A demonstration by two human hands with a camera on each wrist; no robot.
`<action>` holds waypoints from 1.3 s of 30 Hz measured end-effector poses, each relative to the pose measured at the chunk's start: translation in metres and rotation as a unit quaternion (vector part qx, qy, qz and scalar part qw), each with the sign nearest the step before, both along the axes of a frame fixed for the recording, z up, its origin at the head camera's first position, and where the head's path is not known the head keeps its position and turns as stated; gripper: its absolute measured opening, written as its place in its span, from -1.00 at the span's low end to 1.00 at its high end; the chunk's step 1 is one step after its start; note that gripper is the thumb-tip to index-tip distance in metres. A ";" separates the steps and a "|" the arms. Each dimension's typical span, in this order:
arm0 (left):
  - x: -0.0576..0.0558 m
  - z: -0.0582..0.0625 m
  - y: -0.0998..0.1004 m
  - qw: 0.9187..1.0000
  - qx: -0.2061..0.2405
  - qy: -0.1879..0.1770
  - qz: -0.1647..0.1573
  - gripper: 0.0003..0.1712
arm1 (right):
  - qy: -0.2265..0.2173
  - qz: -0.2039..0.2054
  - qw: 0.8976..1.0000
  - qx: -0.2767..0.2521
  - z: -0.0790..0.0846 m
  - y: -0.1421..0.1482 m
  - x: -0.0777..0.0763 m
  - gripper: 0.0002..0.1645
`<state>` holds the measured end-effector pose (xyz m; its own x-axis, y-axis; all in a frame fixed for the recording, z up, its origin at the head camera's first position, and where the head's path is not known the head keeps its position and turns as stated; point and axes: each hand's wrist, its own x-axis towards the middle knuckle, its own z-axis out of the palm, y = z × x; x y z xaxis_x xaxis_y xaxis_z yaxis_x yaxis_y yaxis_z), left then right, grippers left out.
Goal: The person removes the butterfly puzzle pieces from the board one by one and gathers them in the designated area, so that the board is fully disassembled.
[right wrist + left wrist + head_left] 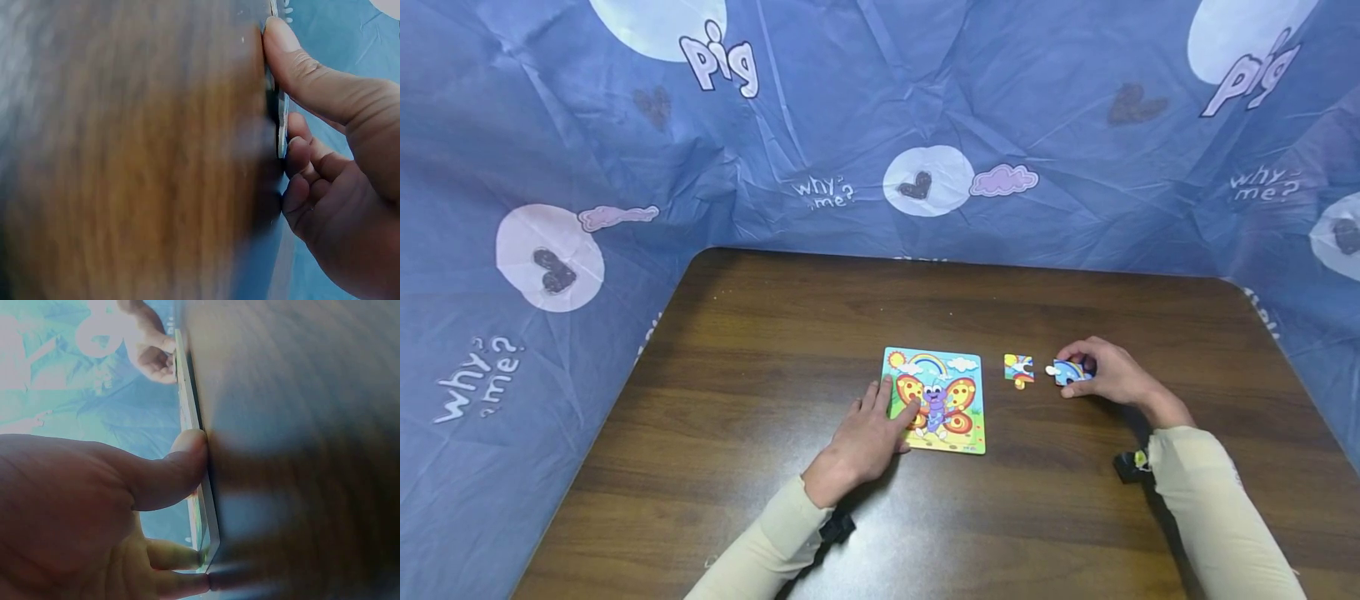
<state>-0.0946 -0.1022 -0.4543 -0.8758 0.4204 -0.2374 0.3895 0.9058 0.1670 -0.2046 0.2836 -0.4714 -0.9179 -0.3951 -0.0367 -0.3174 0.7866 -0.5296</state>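
Observation:
A square butterfly picture puzzle [958,417] lies flat on the table, with a sun, rainbow and clouds along its top. My left hand [865,433] rests on its left side, fingers fairly straight, touching the board. In the left wrist view the thumb [184,462] lies against the board's edge. To the right of the board, my right hand [1112,372] pinches a blue puzzle piece [1066,372] with a rainbow stripe, at table level. A second, multicoloured puzzle piece [1018,367] lies between the board and that hand. The right wrist view shows the held piece edge-on [282,128].
The brown wooden table [760,350] has rounded far corners. Blue printed cloth [835,125] hangs behind it and along the sides. Black devices [1127,467] sit at the wrists, by the pale sleeves [1210,500].

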 end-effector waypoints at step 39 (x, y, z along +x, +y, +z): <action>0.000 0.002 0.000 1.000 -0.001 -0.013 0.003 -0.30 | -0.017 -0.019 1.000 0.005 0.001 0.005 -0.001 -0.44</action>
